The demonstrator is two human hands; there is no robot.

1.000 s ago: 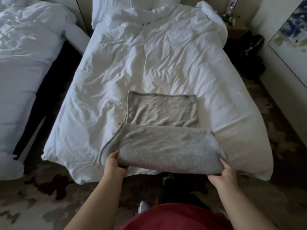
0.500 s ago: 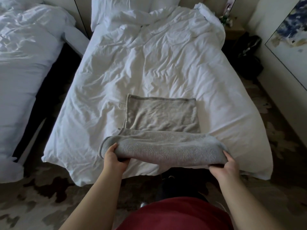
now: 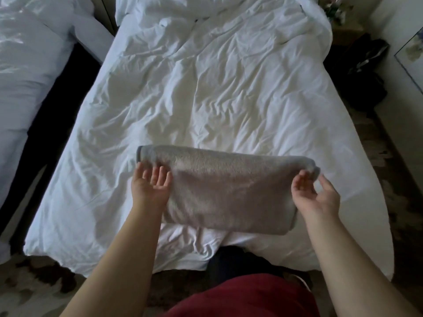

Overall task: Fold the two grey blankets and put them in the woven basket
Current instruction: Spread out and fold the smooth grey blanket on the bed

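Grey blanket (image 3: pixel 229 193): folded into a wide rectangle, lying flat on the duvet (image 3: pixel 91 191) at the near end of the bed (image 3: pixel 217 99), long side running left to right. Darker stitched edge visible round the far left corner and down the right side.

Left hand (image 3: pixel 150 187): palm up at the left end of the grey blanket. Fingers straight and spread, gripping nothing, with the fingertips over the far left corner. Cannot tell whether they actually touch the cloth.

Right hand (image 3: pixel 317 195): palm turned up and inward at the far right corner of the grey blanket. Fingers loosely curled, thumb held apart from them, nothing pinched between. Fingertips just beside the corner.

Bed: fills the middle of the scene, covered by the creased white duvet, which bunches up at the far end.

Second bed (image 3: pixel 29 65): on the left, also in white, with a dark gap between the two.

Bag (image 3: pixel 366 72): dark, on the floor to the right of the bed, towards the far end.

Picture (image 3: pixel 412 56): framed, at the right edge.

Carpet (image 3: pixel 34 284): patterned in pale and dark patches, visible at near left and along the right.

Red top (image 3: pixel 240 298): at the near edge, between the two forearms.
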